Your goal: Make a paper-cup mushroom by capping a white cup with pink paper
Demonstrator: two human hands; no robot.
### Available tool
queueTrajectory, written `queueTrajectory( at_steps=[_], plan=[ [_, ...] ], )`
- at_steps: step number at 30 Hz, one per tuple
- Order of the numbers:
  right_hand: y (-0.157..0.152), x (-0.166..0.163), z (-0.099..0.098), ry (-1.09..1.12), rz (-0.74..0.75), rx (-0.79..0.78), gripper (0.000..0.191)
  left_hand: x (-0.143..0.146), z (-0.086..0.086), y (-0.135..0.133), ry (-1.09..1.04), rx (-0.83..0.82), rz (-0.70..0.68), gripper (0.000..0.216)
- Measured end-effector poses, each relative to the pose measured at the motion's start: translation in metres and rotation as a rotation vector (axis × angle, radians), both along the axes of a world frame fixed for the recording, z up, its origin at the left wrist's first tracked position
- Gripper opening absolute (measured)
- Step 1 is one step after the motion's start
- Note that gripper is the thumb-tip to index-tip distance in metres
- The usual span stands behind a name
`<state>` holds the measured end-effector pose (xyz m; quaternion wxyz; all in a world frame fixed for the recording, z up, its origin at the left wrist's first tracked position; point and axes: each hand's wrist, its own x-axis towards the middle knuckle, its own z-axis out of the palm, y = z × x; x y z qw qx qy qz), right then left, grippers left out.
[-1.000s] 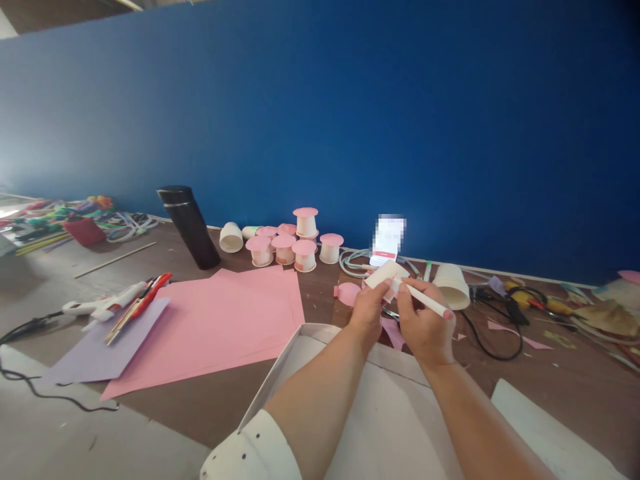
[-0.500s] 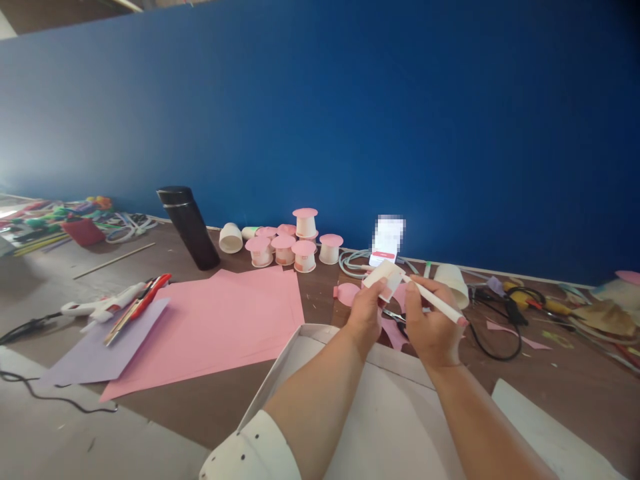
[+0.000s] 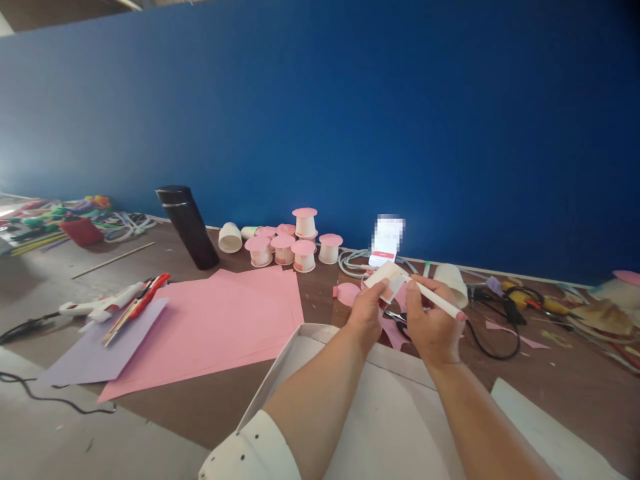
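Note:
My left hand (image 3: pixel 369 312) is closed around a small white paper cup (image 3: pixel 384 275) with pinkish marks, held tilted above the table. In my right hand (image 3: pixel 434 327) is a white marker (image 3: pixel 440 301) with a pink end pointing down to the right. Its other tip meets or nearly meets the cup's side; I cannot tell if they touch. Below the hands lie a round pink paper piece (image 3: pixel 347 294), scissors partly hidden, and a pink scrap (image 3: pixel 394 333). Another white cup (image 3: pixel 451 283) lies on its side just behind my right hand.
Several white cups topped with pink discs (image 3: pixel 283 249) stand by the blue wall (image 3: pixel 320 120). A lit phone (image 3: pixel 386 243) leans there. Leftward are a black bottle (image 3: pixel 189 227), pink sheets (image 3: pixel 225 320), a glue gun (image 3: pixel 103 303) and a red cutter (image 3: pixel 153 293). Cables lie right.
The cup in my left hand has turned or tilted very slightly against the marker. Both hands stay in nearly the same place, and the table things have not moved.

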<state>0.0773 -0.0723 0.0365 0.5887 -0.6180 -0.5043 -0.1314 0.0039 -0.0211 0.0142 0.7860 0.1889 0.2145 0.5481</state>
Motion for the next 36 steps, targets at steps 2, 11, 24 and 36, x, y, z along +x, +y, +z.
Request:
queueTrajectory(
  at_steps=[2,11,24,36],
  plan=[
    [-0.0004,0.0,0.0002,-0.002,0.0,0.0,0.024,0.0,-0.0002,-0.0003,0.004,0.012,-0.008,0.032],
    [0.0008,-0.0008,0.0005,-0.024,0.006,0.005,0.022,-0.0003,0.0002,-0.0015,-0.002,0.044,-0.022,0.033],
    [0.0019,-0.0001,-0.0007,-0.035,-0.024,-0.003,0.023,-0.0018,0.0027,-0.0042,-0.019,0.046,-0.016,0.032],
    [0.0012,-0.0016,0.0002,-0.041,-0.018,0.002,0.023,-0.0024,0.0049,-0.0043,0.02,-0.017,-0.028,0.029]
  ],
)
